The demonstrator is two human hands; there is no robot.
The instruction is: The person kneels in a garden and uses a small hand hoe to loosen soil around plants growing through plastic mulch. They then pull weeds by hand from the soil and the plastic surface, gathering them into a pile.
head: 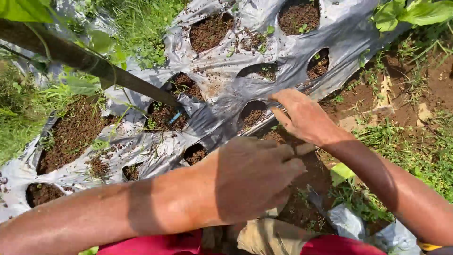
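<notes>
A silver plastic sheet point(222, 101) covers a soil bed, with several round holes showing dark soil point(207, 30). My right hand point(304, 115) rests at the sheet's near edge, beside a hole point(253, 113), with fingers on top and thumb below the edge. My left hand point(252, 177) hovers closer to me, back upward and fingers curled. A short pale stick point(304, 149) pokes out of its fist toward my right wrist. Bare brown soil point(311, 179) lies beneath both hands.
A dark pole point(89, 63) slants from the upper left down to a hole, with a small blue piece point(175, 117) at its tip. Grass and weeds point(141, 28) border the sheet. Crumpled grey plastic point(349, 222) lies by my knees. Broad green leaves point(415, 12) hang at top right.
</notes>
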